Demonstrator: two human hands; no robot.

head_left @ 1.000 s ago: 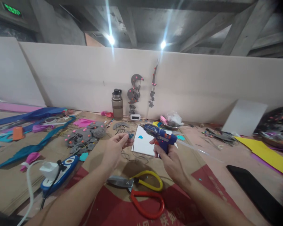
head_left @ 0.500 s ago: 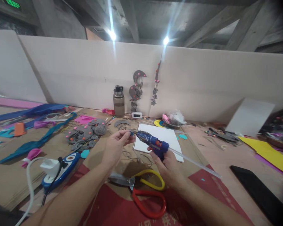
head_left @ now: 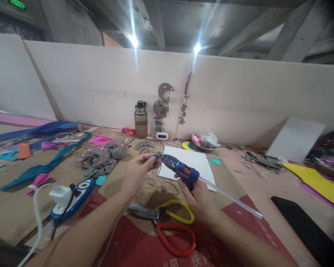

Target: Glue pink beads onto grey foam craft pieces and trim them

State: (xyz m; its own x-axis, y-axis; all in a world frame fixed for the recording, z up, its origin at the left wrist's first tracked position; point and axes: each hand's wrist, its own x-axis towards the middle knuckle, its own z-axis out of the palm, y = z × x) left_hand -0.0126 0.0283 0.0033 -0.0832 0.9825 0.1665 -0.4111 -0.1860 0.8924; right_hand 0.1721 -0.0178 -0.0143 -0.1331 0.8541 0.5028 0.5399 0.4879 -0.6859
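Note:
My right hand is wrapped round the handle of a blue glue gun, with a long clear glue stick poking out of its back end. The gun's nozzle points left, close to the fingertips of my left hand. Those fingers pinch a small dark teal piece, mostly hidden; its exact kind I cannot make out. Below both hands lie scissors with one yellow and one red handle. Thin grey cord lies loosely on the cardboard beneath the gun.
A white board lies behind the gun. To the left are grey felt pieces and a blue power strip with a white plug. A bottle and small clock stand at the back; a black phone lies right.
Both hands and the glue gun stay nearly where they were, the nozzle still close to the pinched piece. The whole view has shifted very slightly.

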